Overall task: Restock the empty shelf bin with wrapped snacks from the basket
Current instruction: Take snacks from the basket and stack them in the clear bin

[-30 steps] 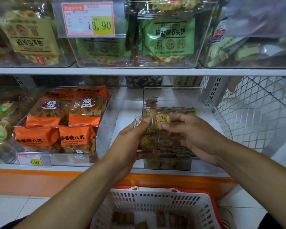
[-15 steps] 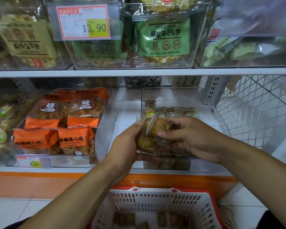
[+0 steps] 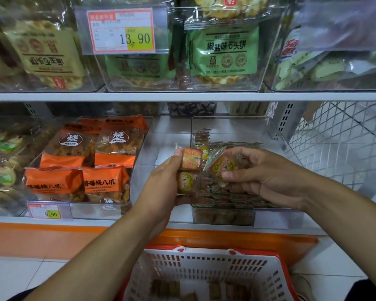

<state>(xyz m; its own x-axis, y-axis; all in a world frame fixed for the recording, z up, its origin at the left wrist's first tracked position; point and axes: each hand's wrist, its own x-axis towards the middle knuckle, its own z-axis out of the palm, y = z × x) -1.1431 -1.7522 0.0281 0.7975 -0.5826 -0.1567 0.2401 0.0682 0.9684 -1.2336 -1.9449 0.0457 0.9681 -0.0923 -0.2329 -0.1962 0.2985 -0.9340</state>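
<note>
My left hand [image 3: 163,183] grips a small stack of wrapped snacks [image 3: 188,170] just in front of the clear shelf bin [image 3: 276,218]. My right hand [image 3: 263,177] pinches one wrapped snack [image 3: 223,166] over the bin's left part, a little apart from the stack. Rows of the same wrapped snacks [image 3: 228,197] lie in the front of the bin. The back of the bin shows bare floor. Below, the white basket with a red rim [image 3: 206,263] holds more wrapped snacks [image 3: 167,287].
A clear bin of orange snack bags [image 3: 85,166] stands left of the target bin with a gap between them. The upper shelf edge [image 3: 187,96] carries bins of green and yellow packs and a price tag [image 3: 121,30]. White wire mesh [image 3: 339,140] closes the right side.
My right hand has pulled one snack off the stack and moved it right, so the two hands are now apart. The left hand keeps the remaining snacks.
</note>
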